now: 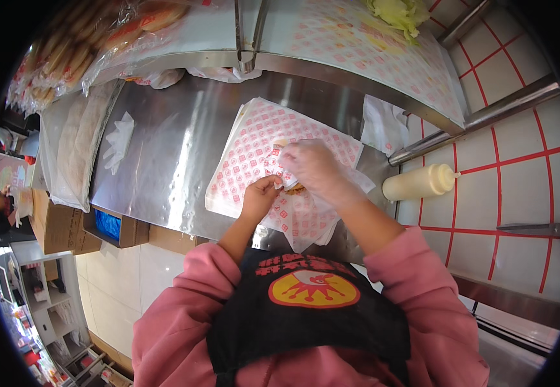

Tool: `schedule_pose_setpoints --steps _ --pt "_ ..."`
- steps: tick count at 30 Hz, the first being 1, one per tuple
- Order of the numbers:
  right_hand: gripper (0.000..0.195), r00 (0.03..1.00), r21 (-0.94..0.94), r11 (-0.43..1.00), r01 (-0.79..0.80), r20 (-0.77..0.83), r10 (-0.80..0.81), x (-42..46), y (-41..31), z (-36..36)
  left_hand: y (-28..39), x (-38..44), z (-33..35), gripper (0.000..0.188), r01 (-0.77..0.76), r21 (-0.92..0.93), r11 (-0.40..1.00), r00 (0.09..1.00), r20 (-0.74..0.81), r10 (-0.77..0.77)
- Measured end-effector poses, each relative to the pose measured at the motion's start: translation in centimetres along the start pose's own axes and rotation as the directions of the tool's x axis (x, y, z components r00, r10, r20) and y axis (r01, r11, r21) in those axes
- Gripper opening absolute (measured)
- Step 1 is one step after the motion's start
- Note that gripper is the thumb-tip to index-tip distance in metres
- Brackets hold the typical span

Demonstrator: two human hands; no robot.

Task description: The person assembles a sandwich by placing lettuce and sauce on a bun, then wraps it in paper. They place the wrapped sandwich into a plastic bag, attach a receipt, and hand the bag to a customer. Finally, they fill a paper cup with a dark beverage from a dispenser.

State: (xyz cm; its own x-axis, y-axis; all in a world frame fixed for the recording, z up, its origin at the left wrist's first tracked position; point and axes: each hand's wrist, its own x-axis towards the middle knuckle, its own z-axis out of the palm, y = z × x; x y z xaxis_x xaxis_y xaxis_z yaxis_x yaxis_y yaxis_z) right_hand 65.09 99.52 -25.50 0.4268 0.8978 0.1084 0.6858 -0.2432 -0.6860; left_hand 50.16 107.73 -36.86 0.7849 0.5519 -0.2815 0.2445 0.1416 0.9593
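Note:
On the steel counter lies a stack of red-and-white printed food wrapping paper (241, 159). Over it, a piece of the same printed paper (274, 162) is folded around a food item (295, 189), of which only a browned, crumbly part shows. My bare left hand (262, 193) pinches the paper's near left edge between thumb and fingers. My right hand (314, 162), in a clear plastic glove and blurred, is on the paper at the right of the fold and partly covers the food. Loose paper corners stick out below and to the right.
A cream squeeze bottle (413, 183) lies at the right against the tiles. A white disposable glove (119, 141) rests on the counter's left. Above are a shelf edge with metal tongs (247, 60), lettuce (398, 14) and bagged buns (72, 53). Cardboard boxes (62, 225) stand at the left.

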Motion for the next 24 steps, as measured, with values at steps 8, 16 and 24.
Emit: schedule_pose_setpoints --steps 8,16,24 --pt "0.032 0.925 -0.148 0.972 -0.184 0.309 0.223 1.4 2.9 3.5 1.1 -2.3 -2.6 0.023 -0.744 0.496 0.448 0.667 0.596 0.448" --pt "0.039 0.960 -0.215 0.975 0.053 0.280 0.009 1.0 3.8 4.0 0.7 -3.5 -1.8 0.015 -0.696 0.336 0.635 0.704 0.492 0.511" --pt "0.030 0.764 0.627 0.438 -0.644 0.505 0.400 0.2 5.5 3.4 5.0 2.8 0.2 0.012 -0.471 0.406 0.783 0.877 0.122 0.464"
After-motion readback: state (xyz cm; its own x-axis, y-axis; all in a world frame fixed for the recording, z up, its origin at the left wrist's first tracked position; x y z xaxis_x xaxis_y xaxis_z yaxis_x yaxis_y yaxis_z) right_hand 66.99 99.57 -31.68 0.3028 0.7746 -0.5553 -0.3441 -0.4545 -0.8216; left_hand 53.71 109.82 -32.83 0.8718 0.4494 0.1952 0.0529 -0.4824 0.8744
